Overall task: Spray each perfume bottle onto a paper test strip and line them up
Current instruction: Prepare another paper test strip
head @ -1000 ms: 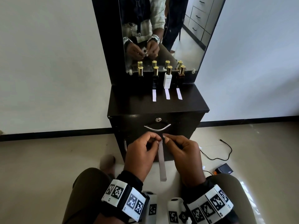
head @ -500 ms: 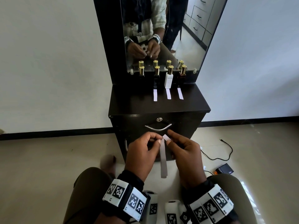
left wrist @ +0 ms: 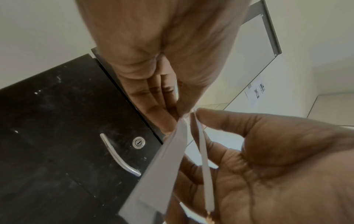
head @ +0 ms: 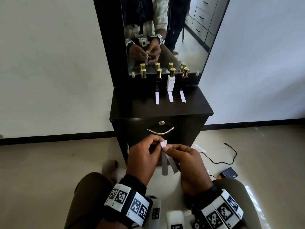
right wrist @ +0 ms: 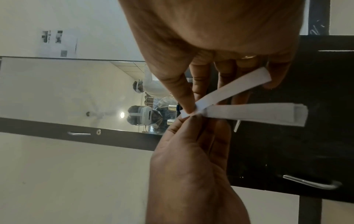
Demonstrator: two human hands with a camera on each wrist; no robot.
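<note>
Both hands hold paper test strips in front of the drawer. My left hand (head: 158,144) pinches the top of a small stack of strips (head: 164,166) that hangs down. My right hand (head: 167,147) pinches the top of a single strip (head: 173,166), fanned out to the right of the stack. In the right wrist view the single strip (right wrist: 231,88) angles away from the stack (right wrist: 258,115). Several gold-capped perfume bottles stand in a row before the mirror, among them a white bottle (head: 171,82) and a black bottle (head: 158,83). Three strips (head: 170,97) lie before the three right-hand bottles.
The black cabinet (head: 132,109) has a drawer with a metal handle (head: 160,131) just beyond my hands. A mirror (head: 189,38) rises behind the bottles. A black cable (head: 231,156) and a small black box (head: 229,174) lie on the floor at the right. My knees frame the bottom.
One strip has come away from the stack and swung out to the right in my right hand. Before, all strips hung together as one.
</note>
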